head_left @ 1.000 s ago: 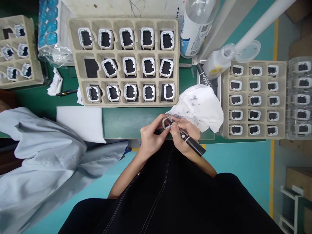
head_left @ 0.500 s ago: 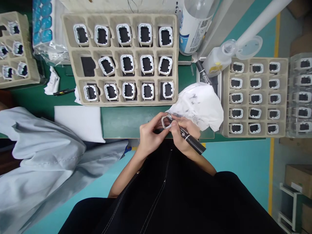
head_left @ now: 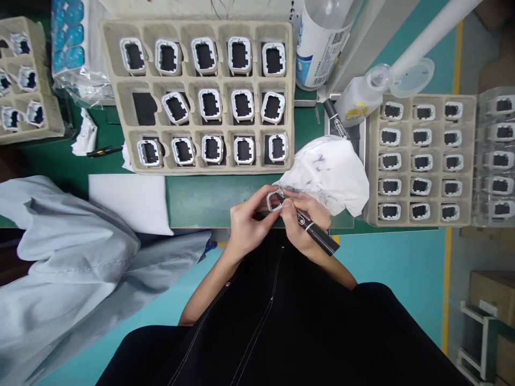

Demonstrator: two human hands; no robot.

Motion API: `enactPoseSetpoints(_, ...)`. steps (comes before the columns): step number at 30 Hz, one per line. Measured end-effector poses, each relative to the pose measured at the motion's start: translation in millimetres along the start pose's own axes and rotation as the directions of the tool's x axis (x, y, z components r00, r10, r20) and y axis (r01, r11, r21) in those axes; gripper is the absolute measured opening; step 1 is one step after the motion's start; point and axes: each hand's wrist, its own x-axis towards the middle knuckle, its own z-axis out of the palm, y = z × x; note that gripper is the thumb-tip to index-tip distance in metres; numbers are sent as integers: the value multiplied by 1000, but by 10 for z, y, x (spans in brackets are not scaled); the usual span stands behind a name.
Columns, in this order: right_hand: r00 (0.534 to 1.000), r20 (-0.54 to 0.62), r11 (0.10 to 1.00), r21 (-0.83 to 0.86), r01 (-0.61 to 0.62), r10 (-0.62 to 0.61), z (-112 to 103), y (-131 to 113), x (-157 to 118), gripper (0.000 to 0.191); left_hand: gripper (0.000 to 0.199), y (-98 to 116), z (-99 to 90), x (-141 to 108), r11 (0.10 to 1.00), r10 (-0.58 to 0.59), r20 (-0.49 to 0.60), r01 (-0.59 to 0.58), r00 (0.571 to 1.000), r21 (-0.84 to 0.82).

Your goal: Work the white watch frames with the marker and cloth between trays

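Between thumb and fingers, my left hand (head_left: 249, 221) holds a small pale frame (head_left: 270, 201) at the table's near edge. My right hand (head_left: 302, 214) grips a black marker (head_left: 317, 236), its tip end at the frame's opening and its body slanting down to the right. Fingers of my right hand hide part of the frame. A crumpled white cloth (head_left: 330, 171) with dark smudges lies just beyond my right hand. Above my hands, a pulp tray (head_left: 201, 80) holds rows of similar white frames, each in a compartment; one compartment at its left holds only a dark pad (head_left: 145, 109).
On the right stand another filled tray (head_left: 438, 126) and a clear plastic tray (head_left: 486, 198). Bottles (head_left: 322, 53) and a second marker (head_left: 333, 118) are at the back. A white pad (head_left: 127, 203) lies left, near a person's grey-blue sleeve (head_left: 72, 236). A further tray (head_left: 44, 102) sits far left.
The person's grey-blue clothing at the left has shifted slightly in its folds. My hands, the frame and the marker look almost unchanged.
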Motion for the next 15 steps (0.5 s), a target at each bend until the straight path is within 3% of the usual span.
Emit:
enactPoseSetpoints(7, 1000, -14, 1000, -16, 24, -24, 1, -15, 10, 16, 39, 26, -1, 4, 1000, 3, -6, -3, 1000, 8)
enactPoseSetpoints(15, 993, -35, 992, 61, 111, -109, 12, 25, 30, 12, 57, 56, -34, 66, 972, -68, 41, 76, 997, -221)
